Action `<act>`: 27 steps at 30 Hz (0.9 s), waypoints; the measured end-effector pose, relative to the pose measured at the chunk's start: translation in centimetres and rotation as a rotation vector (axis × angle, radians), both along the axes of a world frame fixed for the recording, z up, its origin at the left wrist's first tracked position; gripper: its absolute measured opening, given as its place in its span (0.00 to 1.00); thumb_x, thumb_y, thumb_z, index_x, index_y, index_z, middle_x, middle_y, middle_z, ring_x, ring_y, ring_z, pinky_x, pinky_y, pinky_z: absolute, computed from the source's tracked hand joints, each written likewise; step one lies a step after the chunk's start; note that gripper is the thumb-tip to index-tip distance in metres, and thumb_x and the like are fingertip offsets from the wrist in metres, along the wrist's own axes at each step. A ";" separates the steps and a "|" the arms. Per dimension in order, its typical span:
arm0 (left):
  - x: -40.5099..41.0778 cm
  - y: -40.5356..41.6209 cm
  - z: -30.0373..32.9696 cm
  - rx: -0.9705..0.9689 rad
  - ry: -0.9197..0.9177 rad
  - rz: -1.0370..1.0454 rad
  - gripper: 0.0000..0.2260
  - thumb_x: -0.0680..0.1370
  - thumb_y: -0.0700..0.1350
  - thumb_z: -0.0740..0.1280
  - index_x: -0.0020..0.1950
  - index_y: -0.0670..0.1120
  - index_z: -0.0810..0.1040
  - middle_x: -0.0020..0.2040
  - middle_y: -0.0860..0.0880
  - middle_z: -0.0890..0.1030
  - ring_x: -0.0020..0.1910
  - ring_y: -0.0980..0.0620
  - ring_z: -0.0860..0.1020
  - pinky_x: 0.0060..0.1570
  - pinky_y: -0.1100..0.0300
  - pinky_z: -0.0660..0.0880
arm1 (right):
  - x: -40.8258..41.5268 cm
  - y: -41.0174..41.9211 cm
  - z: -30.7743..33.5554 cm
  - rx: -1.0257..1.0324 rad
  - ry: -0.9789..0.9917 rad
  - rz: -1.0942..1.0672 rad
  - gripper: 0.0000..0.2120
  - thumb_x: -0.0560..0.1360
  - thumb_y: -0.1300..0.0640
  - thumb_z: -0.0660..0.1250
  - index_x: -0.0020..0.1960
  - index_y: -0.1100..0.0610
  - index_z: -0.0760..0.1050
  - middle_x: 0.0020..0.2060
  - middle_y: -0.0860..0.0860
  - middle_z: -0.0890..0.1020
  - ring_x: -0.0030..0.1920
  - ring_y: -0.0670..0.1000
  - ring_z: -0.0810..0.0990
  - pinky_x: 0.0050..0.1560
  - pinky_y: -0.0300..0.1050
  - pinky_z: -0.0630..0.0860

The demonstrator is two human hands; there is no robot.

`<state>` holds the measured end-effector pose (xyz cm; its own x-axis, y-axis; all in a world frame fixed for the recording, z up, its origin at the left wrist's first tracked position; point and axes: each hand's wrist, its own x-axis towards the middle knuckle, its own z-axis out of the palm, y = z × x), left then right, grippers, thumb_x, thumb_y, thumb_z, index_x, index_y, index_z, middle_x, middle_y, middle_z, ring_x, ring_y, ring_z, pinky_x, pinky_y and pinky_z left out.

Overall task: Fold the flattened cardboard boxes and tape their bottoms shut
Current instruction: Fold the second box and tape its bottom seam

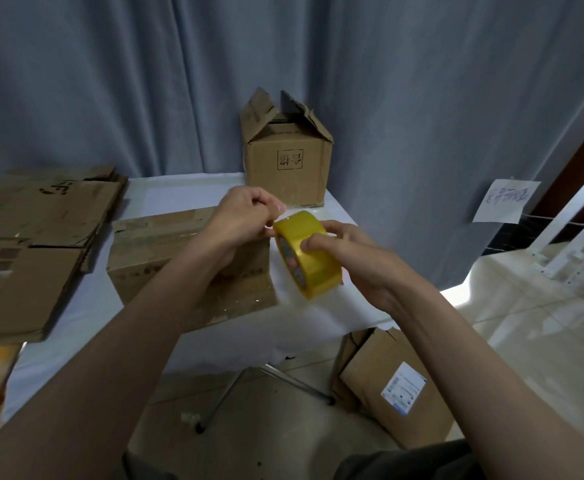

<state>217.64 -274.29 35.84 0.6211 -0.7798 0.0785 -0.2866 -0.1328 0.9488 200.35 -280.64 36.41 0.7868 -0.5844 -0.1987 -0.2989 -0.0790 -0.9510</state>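
Note:
A yellow roll of tape (309,256) is held up above the table's right part. My right hand (354,263) grips the roll, thumb on its outer face. My left hand (245,216) pinches at the roll's top left edge with curled fingers; the loose tape end itself is too small to make out. Below my left forearm a folded cardboard box (159,251) lies on the white table (86,306), with shiny clear tape on its near side. A stack of flattened cardboard boxes (31,244) lies at the table's left.
An upright box (289,164) with raised flaps stands at the table's back by a grey curtain. On the floor at the lower right leans a box with a white label (391,382). A white metal frame (578,244) stands at the right. Table legs cross below.

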 end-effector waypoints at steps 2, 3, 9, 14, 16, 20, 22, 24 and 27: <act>0.5 0.1 -0.1 -0.002 0.005 -0.010 0.05 0.76 0.43 0.73 0.47 0.41 0.82 0.42 0.47 0.82 0.43 0.52 0.79 0.38 0.64 0.79 | -0.1 0.0 0.2 -0.011 -0.016 -0.023 0.10 0.78 0.53 0.68 0.59 0.53 0.76 0.31 0.42 0.84 0.41 0.42 0.82 0.50 0.39 0.76; 0.7 0.1 -0.2 0.006 -0.013 -0.014 0.06 0.74 0.43 0.75 0.47 0.41 0.83 0.39 0.48 0.82 0.41 0.52 0.80 0.41 0.61 0.80 | -0.3 0.1 0.4 -0.021 -0.011 -0.014 0.09 0.78 0.52 0.68 0.57 0.55 0.78 0.32 0.43 0.85 0.38 0.41 0.83 0.47 0.36 0.77; 2.0 0.3 0.2 -0.006 -0.054 -0.027 0.05 0.71 0.44 0.78 0.38 0.46 0.83 0.37 0.47 0.84 0.41 0.50 0.79 0.50 0.52 0.79 | -0.3 0.5 0.8 -0.157 0.052 -0.077 0.14 0.75 0.39 0.68 0.47 0.49 0.79 0.37 0.44 0.83 0.41 0.45 0.80 0.60 0.51 0.76; 2.6 0.0 1.9 -0.062 -0.051 -0.033 0.04 0.74 0.43 0.75 0.42 0.45 0.82 0.42 0.50 0.84 0.41 0.55 0.79 0.46 0.62 0.79 | -0.1 0.9 0.9 -0.183 0.029 -0.139 0.18 0.76 0.35 0.64 0.43 0.49 0.78 0.29 0.42 0.83 0.31 0.40 0.82 0.35 0.34 0.77; 3.2 -0.5 1.9 -0.066 -0.072 -0.020 0.04 0.74 0.43 0.75 0.41 0.46 0.82 0.46 0.47 0.84 0.41 0.55 0.79 0.46 0.62 0.79 | -0.3 1.0 1.0 -0.150 0.027 -0.116 0.16 0.79 0.39 0.62 0.40 0.49 0.75 0.20 0.40 0.78 0.23 0.36 0.77 0.24 0.28 0.71; 4.6 -1.4 1.2 -0.061 -0.112 0.031 0.04 0.75 0.43 0.74 0.42 0.46 0.82 0.40 0.51 0.83 0.41 0.56 0.79 0.46 0.63 0.79 | -0.7 0.9 1.3 -0.058 0.005 -0.114 0.10 0.80 0.46 0.61 0.43 0.50 0.71 0.19 0.39 0.77 0.22 0.37 0.77 0.35 0.38 0.73; 5.8 -1.7 1.3 -0.059 -0.153 0.062 0.04 0.75 0.44 0.74 0.42 0.46 0.82 0.38 0.52 0.81 0.41 0.56 0.79 0.46 0.63 0.79 | -0.9 1.0 0.9 -0.034 0.013 -0.066 0.09 0.80 0.48 0.62 0.44 0.50 0.74 0.24 0.41 0.81 0.27 0.38 0.80 0.39 0.38 0.77; 7.1 -1.9 1.2 -0.051 -0.196 0.100 0.05 0.75 0.45 0.75 0.40 0.48 0.81 0.37 0.52 0.81 0.41 0.54 0.79 0.49 0.59 0.80 | -0.6 1.3 0.2 -0.057 0.051 -0.031 0.13 0.78 0.41 0.65 0.49 0.50 0.78 0.36 0.45 0.86 0.41 0.44 0.84 0.52 0.43 0.80; 8.0 -2.4 0.6 -0.030 -0.247 0.119 0.06 0.74 0.46 0.75 0.39 0.49 0.80 0.36 0.51 0.79 0.40 0.52 0.78 0.50 0.54 0.80 | 0.1 1.7 -0.6 -0.074 0.057 -0.060 0.22 0.75 0.33 0.63 0.51 0.50 0.81 0.45 0.48 0.85 0.47 0.49 0.83 0.51 0.45 0.79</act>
<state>225.69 -276.65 36.42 0.6673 -0.6976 0.2610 -0.4942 -0.1526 0.8558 200.45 -278.93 35.80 0.7386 -0.6450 -0.1964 -0.3585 -0.1290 -0.9246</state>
